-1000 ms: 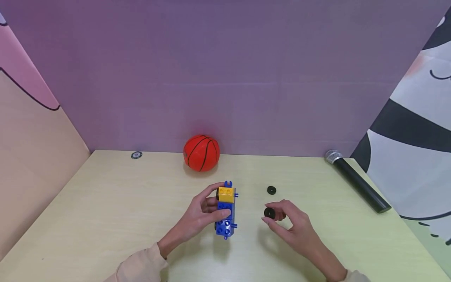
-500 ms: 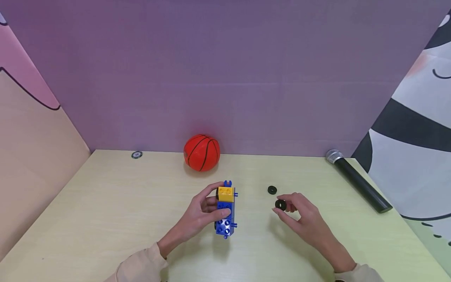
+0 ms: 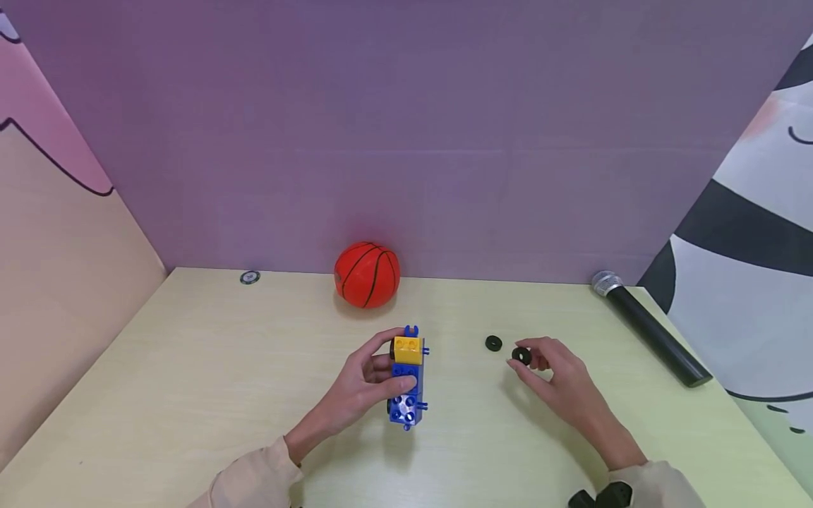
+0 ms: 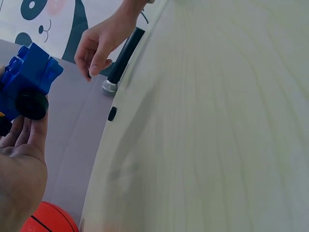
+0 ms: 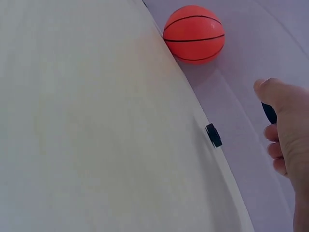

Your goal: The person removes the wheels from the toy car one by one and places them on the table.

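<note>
Here, the black wheel (image 3: 517, 353) (hole showing) sits between the right fingers (image 3: 540, 346).

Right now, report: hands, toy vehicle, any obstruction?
Left hand grips toy vehicle, two pegs bare. Right hand pinches black wheel. Second wheel on table; nothing visibly blocking.

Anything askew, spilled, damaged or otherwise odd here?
Nothing looks spilled or damaged. What stands out is the toy vehicle: in the head view it has wheels along its left side but only bare pegs on its right, so it looks incomplete. One black wheel lies on the table; the right hand pinches a second wheel.
</note>
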Action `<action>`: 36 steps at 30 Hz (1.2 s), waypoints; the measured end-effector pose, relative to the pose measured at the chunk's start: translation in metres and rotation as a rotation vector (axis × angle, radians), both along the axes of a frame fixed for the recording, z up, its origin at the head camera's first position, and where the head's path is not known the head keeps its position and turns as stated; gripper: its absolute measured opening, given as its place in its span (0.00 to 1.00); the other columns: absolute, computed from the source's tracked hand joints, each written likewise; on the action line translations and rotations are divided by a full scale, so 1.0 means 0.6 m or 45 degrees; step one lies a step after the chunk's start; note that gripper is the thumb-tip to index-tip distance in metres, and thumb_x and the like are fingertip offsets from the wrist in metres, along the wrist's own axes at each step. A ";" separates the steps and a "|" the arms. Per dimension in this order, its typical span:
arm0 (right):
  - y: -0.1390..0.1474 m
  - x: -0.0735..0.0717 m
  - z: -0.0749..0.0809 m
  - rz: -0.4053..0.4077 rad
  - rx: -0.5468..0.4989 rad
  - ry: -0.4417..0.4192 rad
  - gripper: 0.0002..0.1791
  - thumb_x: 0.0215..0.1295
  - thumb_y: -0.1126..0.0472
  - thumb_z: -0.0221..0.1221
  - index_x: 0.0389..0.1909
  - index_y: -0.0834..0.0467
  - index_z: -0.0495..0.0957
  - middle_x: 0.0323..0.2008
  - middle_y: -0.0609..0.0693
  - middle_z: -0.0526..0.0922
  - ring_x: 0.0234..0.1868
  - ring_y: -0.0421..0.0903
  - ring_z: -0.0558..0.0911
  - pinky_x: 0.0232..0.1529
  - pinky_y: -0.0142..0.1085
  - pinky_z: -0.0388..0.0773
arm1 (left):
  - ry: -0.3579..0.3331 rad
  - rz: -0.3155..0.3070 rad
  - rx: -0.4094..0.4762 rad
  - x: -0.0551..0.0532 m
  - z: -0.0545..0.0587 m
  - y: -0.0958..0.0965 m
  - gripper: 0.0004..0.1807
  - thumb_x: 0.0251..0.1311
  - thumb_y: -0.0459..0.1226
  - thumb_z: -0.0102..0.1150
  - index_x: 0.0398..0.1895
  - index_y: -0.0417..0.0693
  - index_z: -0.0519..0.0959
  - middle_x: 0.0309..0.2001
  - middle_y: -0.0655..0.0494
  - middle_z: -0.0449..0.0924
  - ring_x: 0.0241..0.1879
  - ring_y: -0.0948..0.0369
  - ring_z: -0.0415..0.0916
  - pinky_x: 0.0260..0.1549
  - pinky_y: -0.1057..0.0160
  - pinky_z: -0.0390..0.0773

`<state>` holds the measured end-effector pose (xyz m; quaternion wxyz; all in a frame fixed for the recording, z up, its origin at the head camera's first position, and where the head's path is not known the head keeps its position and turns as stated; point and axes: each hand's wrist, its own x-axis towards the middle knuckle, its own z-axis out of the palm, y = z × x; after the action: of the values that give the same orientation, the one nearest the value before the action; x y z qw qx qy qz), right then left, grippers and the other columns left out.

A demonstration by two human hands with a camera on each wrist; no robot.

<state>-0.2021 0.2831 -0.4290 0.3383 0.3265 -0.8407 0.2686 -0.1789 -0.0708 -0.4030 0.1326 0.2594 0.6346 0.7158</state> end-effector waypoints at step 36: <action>0.035 -0.056 -0.028 -0.217 0.114 -0.367 0.14 0.61 0.66 0.72 0.47 0.63 0.83 0.29 0.41 0.75 0.32 0.39 0.74 0.35 0.36 0.75 | 0.034 0.002 -0.005 -0.002 -0.004 0.003 0.37 0.70 0.37 0.65 0.78 0.44 0.61 0.57 0.37 0.81 0.52 0.47 0.83 0.52 0.54 0.83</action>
<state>-0.2359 0.3040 -0.4458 0.2211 0.2267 -0.9163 0.2453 -0.1799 -0.0688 -0.4054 0.1242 0.2682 0.6379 0.7111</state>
